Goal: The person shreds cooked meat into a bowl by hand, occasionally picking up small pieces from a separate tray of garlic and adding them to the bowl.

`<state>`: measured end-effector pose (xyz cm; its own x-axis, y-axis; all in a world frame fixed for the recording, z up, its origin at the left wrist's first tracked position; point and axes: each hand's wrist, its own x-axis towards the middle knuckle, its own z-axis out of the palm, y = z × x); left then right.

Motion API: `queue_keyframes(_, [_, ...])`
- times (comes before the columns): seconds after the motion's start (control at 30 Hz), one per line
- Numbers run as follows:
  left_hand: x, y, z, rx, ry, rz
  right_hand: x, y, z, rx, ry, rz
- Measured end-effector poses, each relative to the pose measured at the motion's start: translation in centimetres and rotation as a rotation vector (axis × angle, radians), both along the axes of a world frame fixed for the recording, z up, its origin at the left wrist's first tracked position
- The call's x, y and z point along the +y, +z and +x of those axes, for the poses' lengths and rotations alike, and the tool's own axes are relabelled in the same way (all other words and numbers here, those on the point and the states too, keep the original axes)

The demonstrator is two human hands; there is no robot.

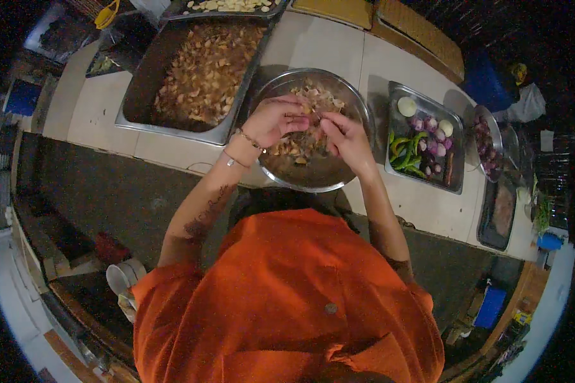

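Both my hands meet above a round metal bowl [316, 184] on the tiled counter. My left hand [280, 119], with bracelets at its wrist, has its fingers bent around something small and dark that I cannot make out. The fingertips of my right hand [347, 139] pinch at the same small piece from the other side. Inside the bowl lie garlic cloves [290, 146] mixed with loose papery skins [328, 98]. To the left stands a deep rectangular metal pan [172, 132] filled with what look like garlic cloves [206, 72].
At the right a metal tray [424, 183] holds green chillies [405, 153], purple shallots or onions [431, 124] and pale peeled onions [406, 106]. Beyond it are a bowl of dark red pieces [484, 139] and a dark tray [500, 215]. Pale cloves [230, 5] lie in a tray behind the pan.
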<state>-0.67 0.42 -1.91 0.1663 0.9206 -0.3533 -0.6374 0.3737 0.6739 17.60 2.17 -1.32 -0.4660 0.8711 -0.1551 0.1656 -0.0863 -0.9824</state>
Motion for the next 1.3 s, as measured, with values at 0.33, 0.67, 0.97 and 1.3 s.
queue_keyframes(0.33, [-0.1,-0.1,0.3,0.081,0.103,0.099,-0.1,-0.8,-0.1,-0.052,0.037,0.253])
queue_keyframes(0.67, [-0.2,-0.6,1.0,0.006,0.252,0.170,-0.4,-0.2,-0.3,0.267,-0.035,-0.218])
queue_keyframes(0.97, [-1.1,0.5,2.8,0.004,0.267,0.178,-0.9,0.6,-1.1,0.223,-0.081,-0.268])
queue_keyframes(1.3, [-1.1,-0.1,2.7,0.142,0.319,0.144,-0.7,-0.4,-0.6,0.025,0.000,0.124])
